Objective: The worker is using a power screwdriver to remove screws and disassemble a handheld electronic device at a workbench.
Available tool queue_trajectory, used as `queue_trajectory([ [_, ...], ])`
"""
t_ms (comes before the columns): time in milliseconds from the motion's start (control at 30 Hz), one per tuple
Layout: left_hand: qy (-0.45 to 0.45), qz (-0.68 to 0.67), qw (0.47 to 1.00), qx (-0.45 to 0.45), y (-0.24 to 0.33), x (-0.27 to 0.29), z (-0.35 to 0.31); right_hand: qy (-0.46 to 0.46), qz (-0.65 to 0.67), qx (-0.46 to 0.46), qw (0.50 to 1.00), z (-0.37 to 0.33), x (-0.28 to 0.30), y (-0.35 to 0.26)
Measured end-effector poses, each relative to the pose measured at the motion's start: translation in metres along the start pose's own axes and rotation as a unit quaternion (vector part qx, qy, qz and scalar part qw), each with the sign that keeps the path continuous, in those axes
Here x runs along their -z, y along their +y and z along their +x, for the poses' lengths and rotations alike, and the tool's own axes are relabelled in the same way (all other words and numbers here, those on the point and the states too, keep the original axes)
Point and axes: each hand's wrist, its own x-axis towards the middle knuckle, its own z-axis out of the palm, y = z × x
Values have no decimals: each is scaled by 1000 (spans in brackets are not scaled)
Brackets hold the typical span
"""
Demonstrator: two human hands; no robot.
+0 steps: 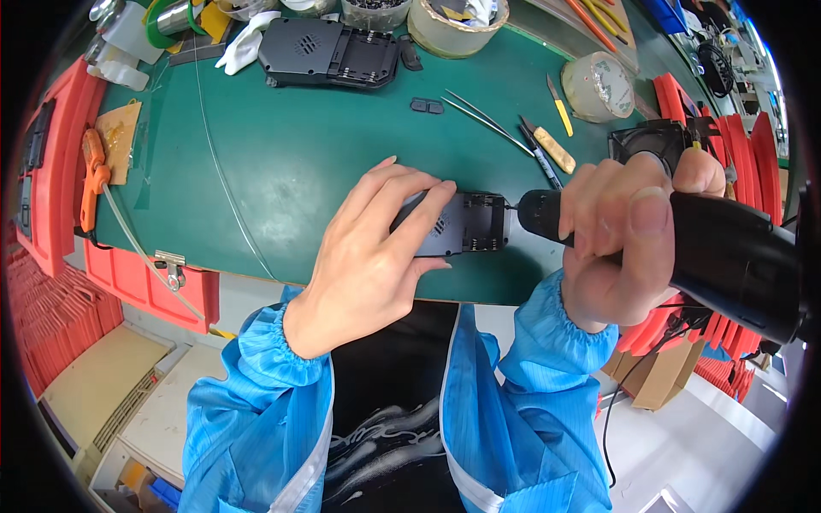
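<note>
My left hand (363, 231) is closed over a small black plastic device (475, 224), steadying it near the front edge of the green-topped bench. The device has a speaker grille and an open battery compartment with metal contacts; part of it is hidden under my fingers. In my right hand (637, 227) is a black electric screwdriver (727, 256), held sideways. Its tip points left at the device's right end, though I cannot tell whether it touches a screw. Farther back lies a larger black device housing (329, 53) with a similar grille and compartment.
Behind the device lie tweezers (492, 124), a marker (543, 154), a wooden-handled tool (554, 150) and a yellow-handled knife (560, 107). Tape rolls (599, 87) stand at the back. A hot glue gun (92, 175) rests at the left beside red trays (56, 171).
</note>
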Motion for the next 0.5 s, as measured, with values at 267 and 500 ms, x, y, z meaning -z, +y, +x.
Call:
queue_trajectory([
  [267, 10, -13, 1000, 15, 0, -3, -3, 38, -49, -8, 998, 0, -4, -3],
  [500, 13, -15, 1000, 15, 2, -2, -2, 61, -69, -23, 995, 2, -13, -8],
])
